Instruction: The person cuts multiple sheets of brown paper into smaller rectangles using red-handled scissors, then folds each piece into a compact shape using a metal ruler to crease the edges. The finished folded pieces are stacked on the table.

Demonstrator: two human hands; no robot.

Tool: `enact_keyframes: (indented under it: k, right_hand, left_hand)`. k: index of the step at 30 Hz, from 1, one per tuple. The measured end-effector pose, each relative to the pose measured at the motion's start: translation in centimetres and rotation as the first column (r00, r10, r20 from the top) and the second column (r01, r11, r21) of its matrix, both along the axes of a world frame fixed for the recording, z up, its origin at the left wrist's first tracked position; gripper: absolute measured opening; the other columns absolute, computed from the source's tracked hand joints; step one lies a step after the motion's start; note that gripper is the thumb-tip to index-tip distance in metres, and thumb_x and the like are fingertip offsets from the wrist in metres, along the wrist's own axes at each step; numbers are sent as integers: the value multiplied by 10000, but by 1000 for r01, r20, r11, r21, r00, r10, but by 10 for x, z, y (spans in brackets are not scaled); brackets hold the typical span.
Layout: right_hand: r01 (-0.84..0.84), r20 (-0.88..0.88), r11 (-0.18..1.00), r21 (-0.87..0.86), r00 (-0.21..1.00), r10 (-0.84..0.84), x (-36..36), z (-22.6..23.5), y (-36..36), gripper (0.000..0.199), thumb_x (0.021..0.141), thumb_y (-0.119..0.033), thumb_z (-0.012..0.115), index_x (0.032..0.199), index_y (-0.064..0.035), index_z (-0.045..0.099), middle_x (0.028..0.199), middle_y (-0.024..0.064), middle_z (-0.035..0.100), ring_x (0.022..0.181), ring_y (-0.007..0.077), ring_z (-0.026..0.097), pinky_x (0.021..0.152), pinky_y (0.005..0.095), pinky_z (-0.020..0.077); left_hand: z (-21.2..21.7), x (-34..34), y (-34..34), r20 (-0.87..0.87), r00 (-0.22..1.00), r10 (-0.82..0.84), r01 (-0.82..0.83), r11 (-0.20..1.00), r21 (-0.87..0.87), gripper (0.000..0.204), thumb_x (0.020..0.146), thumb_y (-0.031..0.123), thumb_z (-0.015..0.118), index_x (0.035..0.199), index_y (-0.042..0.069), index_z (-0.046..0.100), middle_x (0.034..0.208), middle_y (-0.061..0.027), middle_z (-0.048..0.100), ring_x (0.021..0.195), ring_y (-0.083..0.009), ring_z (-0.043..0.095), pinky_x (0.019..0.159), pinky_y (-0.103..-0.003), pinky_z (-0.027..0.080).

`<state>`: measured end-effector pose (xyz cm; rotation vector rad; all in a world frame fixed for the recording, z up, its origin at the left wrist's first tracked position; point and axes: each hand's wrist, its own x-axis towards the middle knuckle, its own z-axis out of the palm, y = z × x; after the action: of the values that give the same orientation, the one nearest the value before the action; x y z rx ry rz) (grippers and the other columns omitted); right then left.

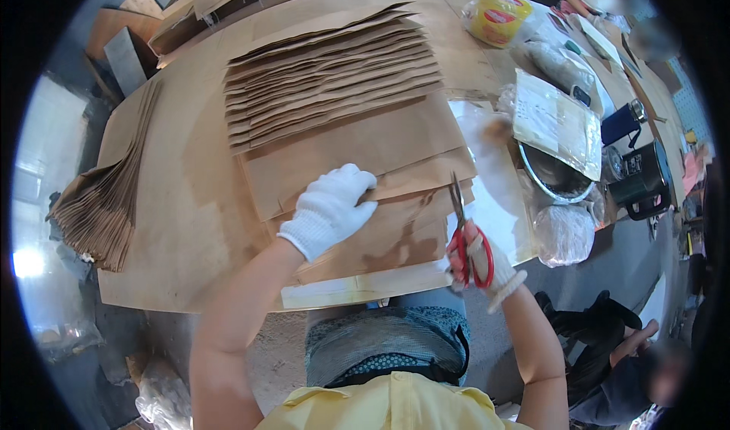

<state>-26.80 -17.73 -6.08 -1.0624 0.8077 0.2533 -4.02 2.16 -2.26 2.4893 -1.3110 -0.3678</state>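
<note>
Both hands are covered by white knit gloves, and both bare forearms are seen coming up from the lower edge. The right hand (480,261) is closed through the red handles of a pair of scissors (461,236), with the wrist held upright; the blades are pointed away from the body and are placed at the right edge of the nearest brown paper sheets (365,240). The left hand (331,208) is laid flat and open on those sheets, fingers spread a little toward the right, and nothing is gripped by it. The sheets are kept at the near side of the table (179,225), just above the person's lap. Farther away, a fanned stack of brown paper bags (331,69) is seen in the middle of the table. Another pile of bags (106,194) hangs over the left edge. At the far right, a yellow packet (498,12) is placed.
</note>
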Motion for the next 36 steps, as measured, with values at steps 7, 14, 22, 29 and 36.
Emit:
enact_keyframes:
  k: [7, 14, 22, 29, 36]
  right_hand:
    - [90, 44, 982, 166, 994, -99, -2, -31, 51, 462, 1054, -551, 569, 909, -113, 575, 629, 4, 570, 427, 146, 496, 382, 274, 376]
    - [-466, 309, 884, 27, 845, 436, 30, -46, 179, 530, 1060, -542, 530, 1122, -20, 603, 733, 82, 651, 654, 188, 692, 562, 356, 569]
    - [-464, 64, 886, 15, 885, 462, 51, -14, 175, 574, 1041, -605, 557, 1061, -35, 617, 649, 53, 596, 524, 155, 616, 470, 319, 527]
    - [-509, 46, 861, 10, 860, 508, 22, -4, 144, 543, 1032, -583, 602, 982, -43, 566, 679, 50, 576, 530, 147, 593, 491, 315, 535]
    - [-298, 2, 955, -13, 955, 298, -5, -21, 100, 459, 1041, -512, 629, 998, -60, 567, 690, 30, 571, 529, 144, 590, 487, 312, 530]
  left_hand:
    - [1, 26, 5, -316, 947, -58, 45, 998, -50, 342, 908, 263, 755, 1197, 91, 697, 1129, -120, 693, 1062, -252, 704, 945, -367, 573]
    - [12, 51, -1, -483, 866, -131, 143, 990, -11, 478, 864, 319, 772, 1256, 59, 691, 1184, -128, 717, 1079, -246, 699, 958, -334, 557]
    - [3, 66, -4, -456, 887, -72, 75, 997, -11, 370, 862, 235, 753, 1193, 73, 718, 1110, -113, 742, 1044, -247, 705, 909, -359, 563]
    - [91, 153, -43, 543, 813, 211, -205, 976, -71, 192, 902, 130, 698, 1092, 122, 723, 1085, -131, 707, 1064, -354, 683, 886, -461, 564]
    - [68, 51, -25, 581, 812, 52, 163, 936, -313, 387, 908, 259, 694, 1245, 81, 623, 1206, -145, 634, 1152, -342, 617, 996, -462, 510]
